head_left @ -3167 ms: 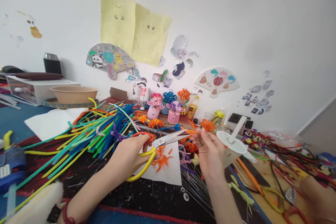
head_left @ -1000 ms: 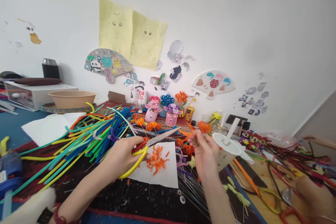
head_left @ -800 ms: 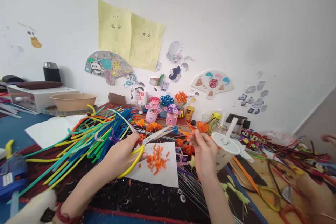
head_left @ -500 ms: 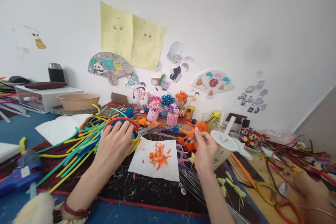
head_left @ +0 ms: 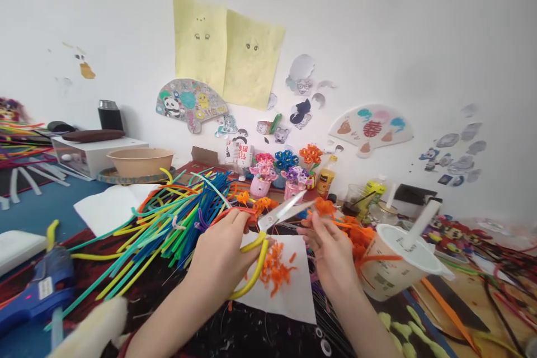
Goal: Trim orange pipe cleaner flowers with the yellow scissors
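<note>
My left hand (head_left: 222,249) is closed around a pair of scissors (head_left: 273,219) with yellow and red handle loops. Its blades are apart and point right, toward the orange pipe-cleaner flower (head_left: 325,207). The fingers of my right hand (head_left: 333,251) are pinched at the base of that flower; the exact grip point is partly hidden. Below and between both hands, orange fuzzy clippings (head_left: 277,268) lie on a white sheet of paper (head_left: 300,296). More orange pipe-cleaner pieces (head_left: 358,238) sit just right of my right hand.
A lidded cup with a straw (head_left: 388,263) stands close to my right hand. Left are a pile of coloured pipe cleaners (head_left: 168,224) and a blue glue gun (head_left: 42,285). Small flower pots (head_left: 260,185) and a yellow-capped bottle (head_left: 326,176) line the wall.
My left hand has moved right with the scissors, whose blades now stand raised and apart beside the flower. The view has shifted; another person's hand at far right is out of sight.
</note>
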Demonstrator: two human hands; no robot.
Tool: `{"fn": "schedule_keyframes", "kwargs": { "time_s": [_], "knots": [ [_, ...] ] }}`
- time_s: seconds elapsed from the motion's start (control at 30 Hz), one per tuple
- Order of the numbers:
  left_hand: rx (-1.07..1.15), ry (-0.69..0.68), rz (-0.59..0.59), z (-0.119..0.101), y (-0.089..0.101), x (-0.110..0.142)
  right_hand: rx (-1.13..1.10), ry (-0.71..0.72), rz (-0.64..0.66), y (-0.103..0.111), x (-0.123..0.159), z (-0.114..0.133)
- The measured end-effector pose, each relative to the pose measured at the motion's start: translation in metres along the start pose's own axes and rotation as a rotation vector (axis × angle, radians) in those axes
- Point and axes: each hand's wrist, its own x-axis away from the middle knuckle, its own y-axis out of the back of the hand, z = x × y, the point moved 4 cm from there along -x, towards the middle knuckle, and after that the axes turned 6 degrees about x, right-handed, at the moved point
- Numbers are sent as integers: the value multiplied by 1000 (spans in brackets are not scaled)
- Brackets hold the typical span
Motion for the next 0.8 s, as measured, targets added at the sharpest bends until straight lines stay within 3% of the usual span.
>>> {"fn": "schedule_keyframes", "kwargs": {
  "time_s": [0.13, 0.33, 0.57, 0.8],
  "knots": [
    [-116, 26, 78, 14, -12, 8, 56, -54, 3, 7, 7, 1],
    [-9, -42, 138, 20, -19, 13, 46, -50, -31, 15, 9, 5],
    [16, -88, 63, 21, -20, 12, 5, 17, -96, 18, 6, 9],
    [-27, -102, 32, 23, -21, 13, 7, 54, -70, 17, 2, 13]
  ]
}}
